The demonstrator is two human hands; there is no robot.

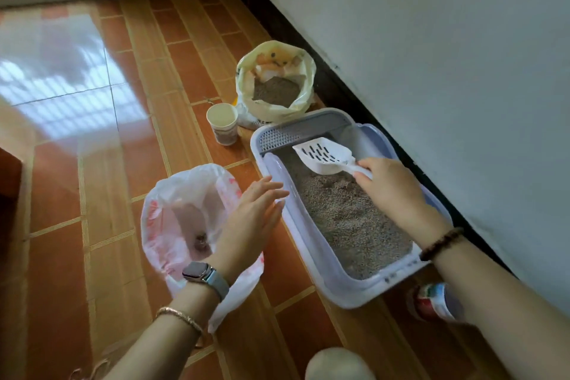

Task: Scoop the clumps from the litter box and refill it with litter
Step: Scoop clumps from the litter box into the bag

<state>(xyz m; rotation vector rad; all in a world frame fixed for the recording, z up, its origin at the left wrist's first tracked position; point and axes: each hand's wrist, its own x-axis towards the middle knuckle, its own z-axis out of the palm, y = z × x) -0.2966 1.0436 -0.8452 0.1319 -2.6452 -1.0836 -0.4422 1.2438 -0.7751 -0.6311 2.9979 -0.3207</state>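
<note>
A pale lavender litter box (pixel 311 244) lies on the floor beside the wall, filled with grey litter (pixel 348 219). My right hand (pixel 388 191) grips the handle of a white slotted scoop (pixel 324 155), whose blade hovers above the litter at the box's far end and looks empty. My left hand (pixel 253 216) is flat with fingers spread, its fingertips at the box's left rim. Left of the box stands an open white plastic bag with red print (pixel 182 219); a dark clump lies at its bottom. Beyond the box, an open yellowish sack (pixel 277 83) holds fresh grey litter.
A white paper cup (pixel 222 123) stands on the tiles next to the sack. A small can with a red and white label (pixel 435 302) sits by the box's near right corner, under my right forearm. A grey wall with dark skirting runs along the right. Glossy tile floor spreads left.
</note>
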